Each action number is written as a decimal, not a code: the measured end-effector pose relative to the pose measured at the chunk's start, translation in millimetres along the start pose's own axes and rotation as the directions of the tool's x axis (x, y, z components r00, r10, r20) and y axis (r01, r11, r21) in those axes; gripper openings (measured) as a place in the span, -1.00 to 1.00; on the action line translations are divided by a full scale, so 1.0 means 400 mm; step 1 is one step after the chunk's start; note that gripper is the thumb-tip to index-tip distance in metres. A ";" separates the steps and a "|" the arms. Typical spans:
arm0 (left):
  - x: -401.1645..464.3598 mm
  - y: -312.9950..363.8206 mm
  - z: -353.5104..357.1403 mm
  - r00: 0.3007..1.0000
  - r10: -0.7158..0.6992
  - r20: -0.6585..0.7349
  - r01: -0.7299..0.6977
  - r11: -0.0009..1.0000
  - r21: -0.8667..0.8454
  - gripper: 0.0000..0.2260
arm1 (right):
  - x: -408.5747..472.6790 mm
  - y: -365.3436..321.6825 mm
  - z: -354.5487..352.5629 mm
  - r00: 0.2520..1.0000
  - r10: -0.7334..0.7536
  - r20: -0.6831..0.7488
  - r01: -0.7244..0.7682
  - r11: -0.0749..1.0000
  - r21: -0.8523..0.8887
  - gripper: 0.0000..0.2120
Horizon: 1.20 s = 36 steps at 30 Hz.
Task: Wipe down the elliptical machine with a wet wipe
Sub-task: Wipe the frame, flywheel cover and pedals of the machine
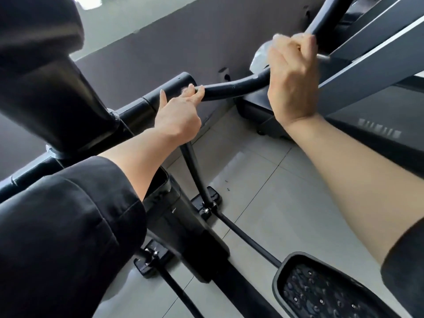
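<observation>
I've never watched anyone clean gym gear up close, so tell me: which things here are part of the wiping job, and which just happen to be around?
Part of the job:
- wet wipe, bunched under the right hand
- curved black handlebar of the elliptical, gripped by both hands
- left hand, steadying the bar

Just around:
- foot pedal
- treadmill alongside
- tiled floor
- grey wall

Down below, a floor (275, 180) of large pale grey tiles with thin dark grout lines, a few small dark specks showing on one tile. Behind, a dull purplish-grey wall (160, 49), marked with a couple of dark holes. Over on the right, a treadmill (371, 49) with grey side rails. Soft, even light throughout, with gentle reflections off the tiles.
</observation>
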State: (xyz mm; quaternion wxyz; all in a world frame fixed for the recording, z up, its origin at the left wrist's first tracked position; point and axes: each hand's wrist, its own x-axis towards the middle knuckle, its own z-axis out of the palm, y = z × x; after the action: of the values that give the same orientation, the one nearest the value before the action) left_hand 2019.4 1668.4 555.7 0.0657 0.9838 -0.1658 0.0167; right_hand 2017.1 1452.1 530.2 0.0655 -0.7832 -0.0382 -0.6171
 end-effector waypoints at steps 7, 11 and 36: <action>-0.001 0.001 0.006 1.000 -0.001 -0.010 0.002 1.000 0.009 -0.27 | -0.154 -0.178 0.075 0.898 -0.244 0.367 0.231 0.970 0.080 -0.56; 0.001 -0.007 -0.001 1.000 -0.001 0.015 0.001 1.000 -0.006 -0.22 | -0.156 -0.147 0.048 0.874 -0.324 0.362 0.349 0.937 -0.003 -0.61; -0.002 0.089 -0.034 0.997 -0.078 0.023 0.080 0.993 -0.086 -0.41 | -0.077 -0.164 -0.060 0.272 0.819 0.505 -0.962 0.244 0.122 -0.67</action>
State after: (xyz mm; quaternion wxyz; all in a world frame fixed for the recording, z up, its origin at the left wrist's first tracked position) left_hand 2006.7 1637.2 573.7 0.1074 0.9859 -0.1279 -0.0028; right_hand 1977.5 1513.9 509.2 0.5640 -0.7173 0.2840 -0.2946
